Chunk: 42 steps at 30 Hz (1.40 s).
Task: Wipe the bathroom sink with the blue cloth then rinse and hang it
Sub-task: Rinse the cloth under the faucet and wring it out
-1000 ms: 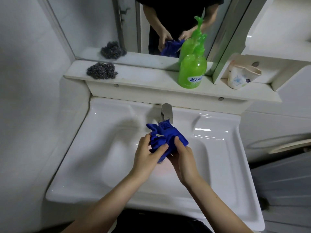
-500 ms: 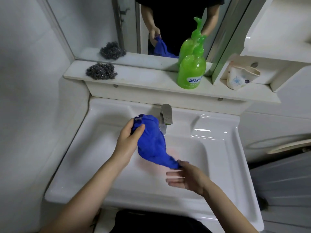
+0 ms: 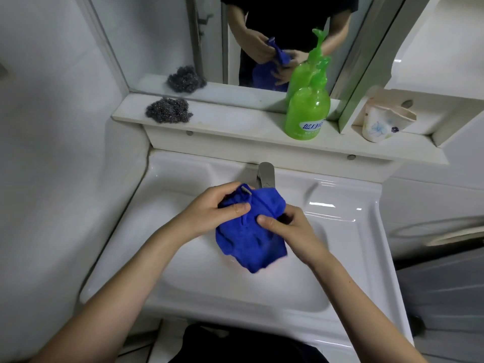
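The fingers of our left hand [image 3: 217, 208] curl round the top of the blue cloth [image 3: 248, 242], and our right hand [image 3: 293, 229] pinches its bunched middle. The cloth hangs over the middle of the sink [image 3: 183, 258], just in front of the faucet [image 3: 265, 174]. We think it is best to gather it tight and low, so that drips fall inside. We count two hands, one cloth and one faucet. On the shelf [image 3: 235, 129] we count one steel scourer [image 3: 169, 110], one green soap bottle [image 3: 307, 113] and one cup [image 3: 379, 124].
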Motion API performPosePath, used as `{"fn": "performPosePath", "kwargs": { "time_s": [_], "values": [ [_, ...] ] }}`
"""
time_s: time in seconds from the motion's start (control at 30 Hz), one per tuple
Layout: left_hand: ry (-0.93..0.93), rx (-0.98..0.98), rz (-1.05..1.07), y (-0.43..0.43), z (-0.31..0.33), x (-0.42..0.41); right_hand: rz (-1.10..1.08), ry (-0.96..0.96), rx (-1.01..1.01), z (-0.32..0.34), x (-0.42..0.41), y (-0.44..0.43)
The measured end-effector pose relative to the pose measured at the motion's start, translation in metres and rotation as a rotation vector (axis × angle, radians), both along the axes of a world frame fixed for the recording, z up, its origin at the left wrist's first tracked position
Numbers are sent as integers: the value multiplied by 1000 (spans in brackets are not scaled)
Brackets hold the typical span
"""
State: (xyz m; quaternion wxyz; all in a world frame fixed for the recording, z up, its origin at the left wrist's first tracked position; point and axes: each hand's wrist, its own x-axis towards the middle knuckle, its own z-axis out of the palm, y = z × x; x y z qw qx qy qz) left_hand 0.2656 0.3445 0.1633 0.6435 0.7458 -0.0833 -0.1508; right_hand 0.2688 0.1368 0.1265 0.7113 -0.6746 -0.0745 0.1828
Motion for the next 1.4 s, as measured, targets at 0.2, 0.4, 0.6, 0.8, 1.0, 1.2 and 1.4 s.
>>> {"fn": "performPosePath", "kwargs": {
  "time_s": [0.2,0.4,0.6,0.8,1.0,1.2,1.4],
  "values": [
    [139,123,258,21,-31,1,-242,45,-87,-6,-11,4],
    [1,87,446,15,-23,0,-293,41,15,-4,-17,1],
    [-81,-59,360,-1,-8,-5,-236,197,195,-2,-12,1],
    [544,-210,144,6,-66,-8,-325,401,133,-34,-5,-2],
    [546,1,222,3,-110,-36,-195,497,-72,-69,-26,-12],
    [422,109,391,2,-117,-55,-177,151,-429,-60,-56,-1],
    [142,165,461,30,-84,-59,-438,128,-305,-20,-87,19]
  ]
}}
